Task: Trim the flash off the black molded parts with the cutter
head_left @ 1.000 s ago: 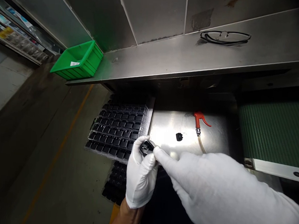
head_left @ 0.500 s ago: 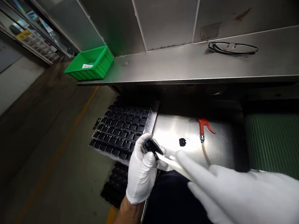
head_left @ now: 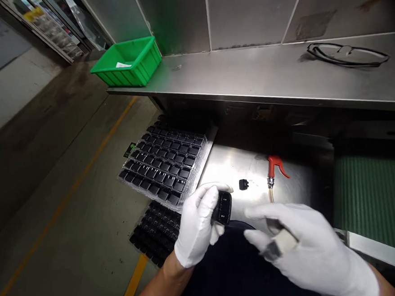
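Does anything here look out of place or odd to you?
Two small things. One black part lies alone on the steel bench, apart from the tray of black parts. A pair of glasses sits on the upper shelf. Nothing looks spilled or broken.

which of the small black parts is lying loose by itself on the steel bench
The lone black part lying left of the red air gun. The others sit in rows in the clear tray, and one more is held in the left hand.

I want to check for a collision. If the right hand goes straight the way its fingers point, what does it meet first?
Probably the black part held in the left hand: the right hand points left toward it, with a gap between. Depth is unclear.
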The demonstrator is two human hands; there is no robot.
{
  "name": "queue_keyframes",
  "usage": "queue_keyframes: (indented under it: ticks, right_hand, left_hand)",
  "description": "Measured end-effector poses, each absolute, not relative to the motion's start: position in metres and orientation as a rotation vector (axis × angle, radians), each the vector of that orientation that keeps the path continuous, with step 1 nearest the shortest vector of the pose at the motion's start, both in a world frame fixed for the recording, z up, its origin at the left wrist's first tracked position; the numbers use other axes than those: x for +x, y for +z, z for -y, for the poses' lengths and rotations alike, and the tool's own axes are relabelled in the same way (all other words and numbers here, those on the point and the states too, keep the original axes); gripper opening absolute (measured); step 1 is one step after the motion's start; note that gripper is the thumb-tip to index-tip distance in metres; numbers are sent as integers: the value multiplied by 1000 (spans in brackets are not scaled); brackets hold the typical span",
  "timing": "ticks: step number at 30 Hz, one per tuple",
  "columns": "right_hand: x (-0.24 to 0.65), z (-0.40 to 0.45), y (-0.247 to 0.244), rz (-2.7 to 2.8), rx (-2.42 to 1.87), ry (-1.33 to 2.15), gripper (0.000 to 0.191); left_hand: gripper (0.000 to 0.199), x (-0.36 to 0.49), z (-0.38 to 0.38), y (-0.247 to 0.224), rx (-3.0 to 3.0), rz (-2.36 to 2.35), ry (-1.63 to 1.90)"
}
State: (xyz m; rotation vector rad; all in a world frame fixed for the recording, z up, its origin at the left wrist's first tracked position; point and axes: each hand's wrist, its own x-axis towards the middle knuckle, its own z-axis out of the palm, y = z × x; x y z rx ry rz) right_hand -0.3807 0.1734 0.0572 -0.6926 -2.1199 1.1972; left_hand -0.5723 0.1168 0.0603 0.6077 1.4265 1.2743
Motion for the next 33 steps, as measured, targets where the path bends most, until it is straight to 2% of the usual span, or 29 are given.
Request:
queue_keyframes:
  ticks: [2,6,8,11,12,14,18,20,23,27,30,33]
  right_hand:
    - [-387,-176,57,2160,-582,1237,26]
    - [-393,-179,51,2206,-444,1092,39]
    - [-394,-178,48,2238,-417,1067,34]
    - [-399,-174,46,2328,-445,944,11]
    - [-400,-173,46,2356,-463,870,9]
    - [-403,-171,46,2379,-486,779,15]
    - [-399,-172,45,2381,-518,823,29]
    - [-393,-175,44,2356,-519,810,25]
    - [-388,-181,45,2331,-518,773,4]
    - [-391,-184,48,2456,-589,674,19]
    - [-390,-182,43,2451,-644,765,27]
    - [-376,-175,25,2401,-793,882,26]
  left_hand:
    - [43,-572,-117,61,635,-1444,1222]
    - [47,-571,-118,63,656,-1448,1197]
    - [45,-571,-120,62,683,-1446,1198]
    - [35,-572,-122,61,749,-1487,1183]
    - [32,-572,-122,61,759,-1507,1169]
    - [27,-571,-123,61,746,-1519,1148]
    - [25,-568,-123,62,643,-1426,1129]
    - [28,-567,-123,62,585,-1391,1098]
    - [31,-566,-124,63,574,-1409,1054]
    - [27,-565,-127,66,693,-1473,1068]
    - [24,-566,-127,58,668,-1462,1056]
    - [38,-568,-129,22,661,-1588,903]
